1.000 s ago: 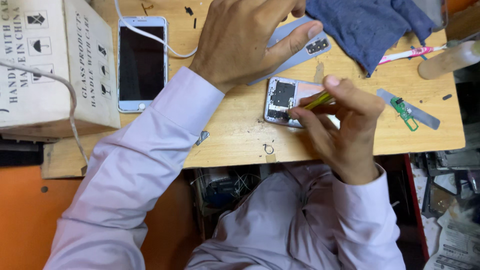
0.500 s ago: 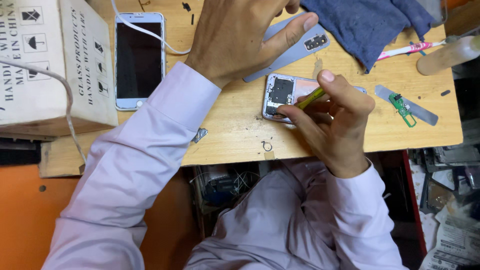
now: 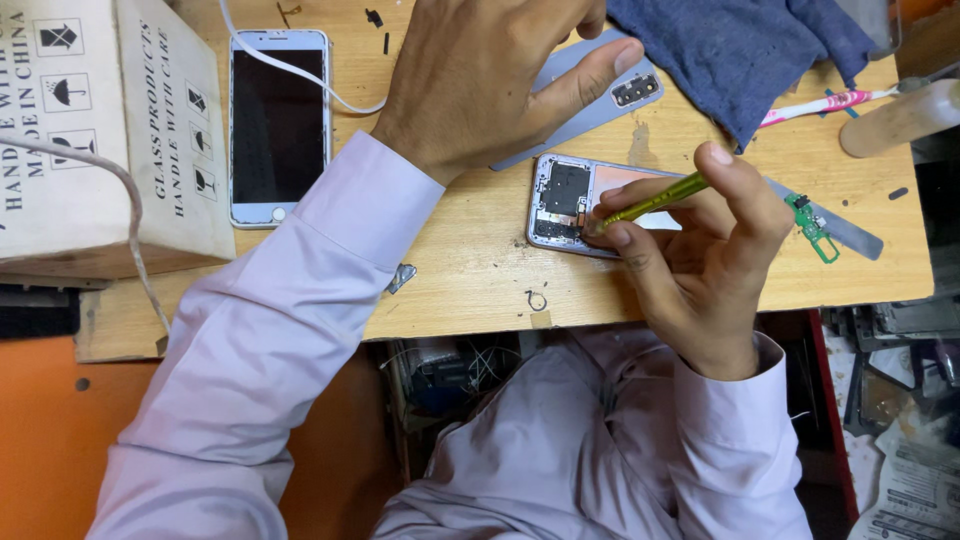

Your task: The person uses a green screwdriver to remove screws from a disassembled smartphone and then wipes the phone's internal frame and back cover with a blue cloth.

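A cardboard box (image 3: 95, 130) sits at nine o'clock on the desk (image 3: 480, 270), a white phone (image 3: 278, 125) beside it. The left hand (image 3: 490, 75) lies flat on a grey back cover (image 3: 600, 95). The right hand (image 3: 695, 235) pinches a yellow-green tool (image 3: 650, 200) over the opened phone (image 3: 565, 205); a blue cloth (image 3: 740, 50) lies at one o'clock.

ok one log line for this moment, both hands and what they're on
left hand: resting on grey back cover | right hand: holds yellow-green screwdriver, tip on opened phone | nearby: white phone, blue cloth
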